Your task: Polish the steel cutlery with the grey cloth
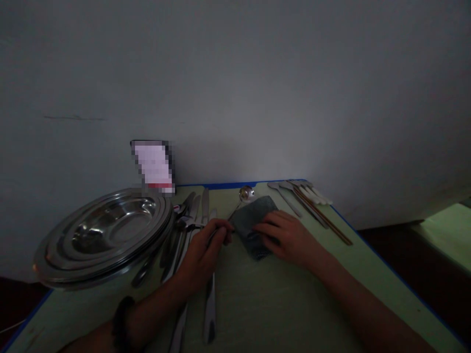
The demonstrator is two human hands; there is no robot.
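My left hand [206,252] is closed on the handle of a metal spoon [246,193], whose round bowl points toward the wall. In my right hand [283,235] is a folded dark grey cloth [252,223], held beside the spoon's handle. The cloth hides part of the handle, and I cannot tell whether the two touch. Left of my left hand lie several metal knives and spoons, among them a knife [209,309] under my wrist.
A stack of shiny metal plates [55,260] stands at the left. Behind it a phone [153,164] leans on the wall [235,88]. Forks [283,196], brown chopsticks [336,229] and white-handled cutlery [316,196] lie at the table's [294,304] back right edge.
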